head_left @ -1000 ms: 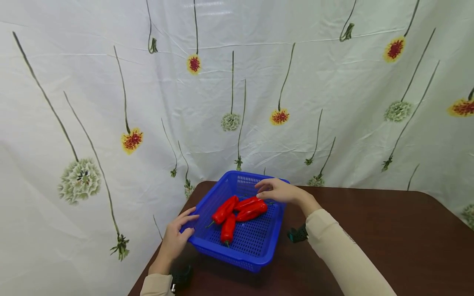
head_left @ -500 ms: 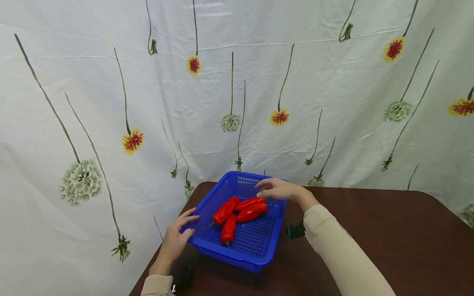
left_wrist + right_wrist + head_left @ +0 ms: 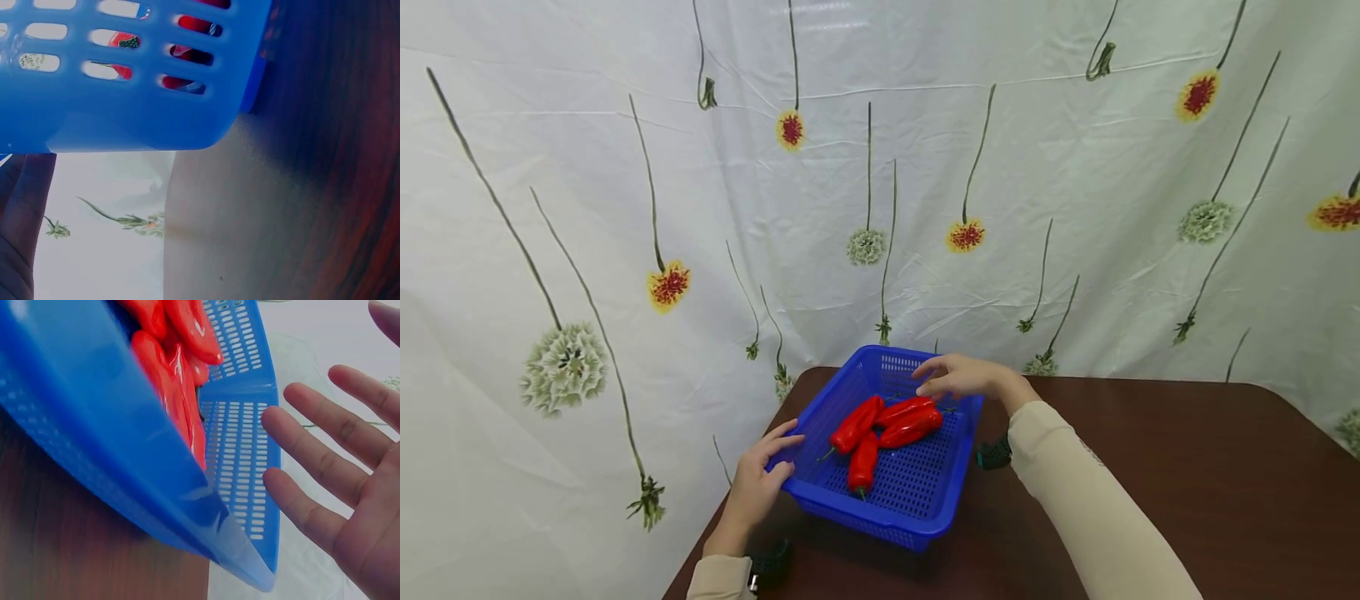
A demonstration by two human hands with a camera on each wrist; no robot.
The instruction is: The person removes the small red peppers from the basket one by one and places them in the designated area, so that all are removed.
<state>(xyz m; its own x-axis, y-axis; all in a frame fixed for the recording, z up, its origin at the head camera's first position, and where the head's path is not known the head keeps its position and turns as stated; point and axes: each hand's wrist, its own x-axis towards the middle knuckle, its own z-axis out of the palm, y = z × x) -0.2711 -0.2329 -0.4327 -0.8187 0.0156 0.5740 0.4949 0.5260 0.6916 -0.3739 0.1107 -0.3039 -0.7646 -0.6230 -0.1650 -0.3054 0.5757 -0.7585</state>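
A blue plastic basket [image 3: 917, 527] with slotted walls stands on the table, holding several red peppers [image 3: 910, 427] with thin green stems. At its left corner my left hand [image 3: 752, 487] grips the rim, fingers over the edge and thumb on the near side. In the left wrist view only a strip of that hand [image 3: 22, 219] shows beside the basket wall [image 3: 112, 119]. My right hand [image 3: 962, 377] hovers over the far right part of the basket with nothing in it. Its spread fingers [image 3: 312, 447] appear above the basket rim [image 3: 244, 559] in the right wrist view.
The dark brown table [image 3: 1150, 450] extends to the right of the basket. A pale curtain [image 3: 820, 200] printed with flowers hangs right behind the table and along its left side.
My right hand and forearm have shifted slightly up and to the left. The left hand, basket and peppers stay as they were.
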